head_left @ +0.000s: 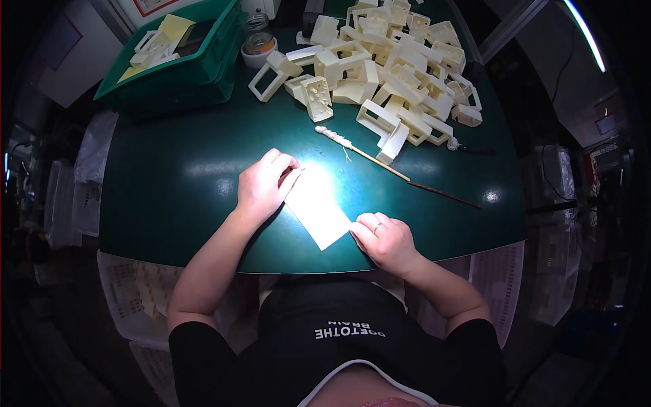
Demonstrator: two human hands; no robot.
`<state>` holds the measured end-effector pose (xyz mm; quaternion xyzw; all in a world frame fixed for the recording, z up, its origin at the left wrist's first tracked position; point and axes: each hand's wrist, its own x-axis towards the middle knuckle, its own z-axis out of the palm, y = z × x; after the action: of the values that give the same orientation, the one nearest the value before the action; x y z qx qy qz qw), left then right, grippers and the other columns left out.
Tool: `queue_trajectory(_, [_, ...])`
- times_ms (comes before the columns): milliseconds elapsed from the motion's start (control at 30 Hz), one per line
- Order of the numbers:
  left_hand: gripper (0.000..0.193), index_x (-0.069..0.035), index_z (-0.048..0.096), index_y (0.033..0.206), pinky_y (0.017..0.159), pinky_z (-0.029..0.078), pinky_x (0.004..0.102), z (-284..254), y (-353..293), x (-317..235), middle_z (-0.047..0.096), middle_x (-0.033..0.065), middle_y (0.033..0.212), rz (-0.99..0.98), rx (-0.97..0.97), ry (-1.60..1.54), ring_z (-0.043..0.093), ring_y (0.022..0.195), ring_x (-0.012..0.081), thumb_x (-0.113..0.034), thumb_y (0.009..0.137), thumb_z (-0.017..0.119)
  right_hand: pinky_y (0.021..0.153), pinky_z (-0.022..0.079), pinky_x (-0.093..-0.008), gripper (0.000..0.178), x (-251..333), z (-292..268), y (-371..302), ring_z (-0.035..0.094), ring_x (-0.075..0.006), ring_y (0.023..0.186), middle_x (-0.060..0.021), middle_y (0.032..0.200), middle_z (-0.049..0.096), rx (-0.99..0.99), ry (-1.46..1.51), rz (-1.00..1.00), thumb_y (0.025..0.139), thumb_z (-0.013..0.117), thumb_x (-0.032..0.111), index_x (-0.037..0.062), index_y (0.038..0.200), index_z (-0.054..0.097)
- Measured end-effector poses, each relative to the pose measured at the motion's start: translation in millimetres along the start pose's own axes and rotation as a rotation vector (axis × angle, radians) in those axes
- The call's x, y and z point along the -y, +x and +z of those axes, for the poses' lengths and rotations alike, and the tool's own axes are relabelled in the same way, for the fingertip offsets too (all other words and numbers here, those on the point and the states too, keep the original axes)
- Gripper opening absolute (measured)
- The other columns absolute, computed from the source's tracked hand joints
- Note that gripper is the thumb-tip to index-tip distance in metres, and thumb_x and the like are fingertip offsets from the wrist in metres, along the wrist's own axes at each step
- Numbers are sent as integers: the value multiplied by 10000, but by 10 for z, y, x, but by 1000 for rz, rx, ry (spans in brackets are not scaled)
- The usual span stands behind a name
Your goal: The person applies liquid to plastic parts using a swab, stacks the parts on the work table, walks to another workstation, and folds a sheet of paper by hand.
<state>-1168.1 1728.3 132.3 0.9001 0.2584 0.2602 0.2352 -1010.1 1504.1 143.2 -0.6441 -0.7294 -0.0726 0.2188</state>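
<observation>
A white rectangular sheet, probably paper (317, 218), lies or hovers just above the green tabletop, its far part washed out by a bright spot of light. My left hand (266, 183) pinches its far left edge between thumb and fingers. At the sheet's right corner, my right hand (384, 241), with a ring on one finger, has thumb and fingertips closed on it. Glare hides any marking on the sheet. Beyond the hands lies a thin wooden stick (380, 163) with white material wrapped round its far end and a dark near end.
Cream plastic housings (400, 74) are heaped at the back right of the green table (169, 210). A green bin (169, 88) holding more parts stands at the back left, beside a glass jar (258, 30). White crates (129, 298) sit below the front edge.
</observation>
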Motion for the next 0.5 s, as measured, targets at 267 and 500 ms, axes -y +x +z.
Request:
queue_trajectory(267, [101, -114, 658, 852, 612, 510, 322, 1, 18, 5, 607, 28, 814, 22, -32, -18, 643, 701, 209, -186, 831, 726, 526, 487, -274, 135, -179, 3, 127, 642, -167, 670, -47, 844, 640, -9, -18, -141, 764, 730, 76, 65, 872, 648])
queue_trajectory(500, [101, -109, 664, 872, 614, 512, 327, -14, 16, 35, 608, 32, 815, 23, -38, -38, 644, 710, 216, -179, 831, 725, 531, 503, -286, 145, -266, -25, 243, 647, -180, 677, -45, 851, 661, 12, 139, -199, 760, 750, 82, 81, 880, 670])
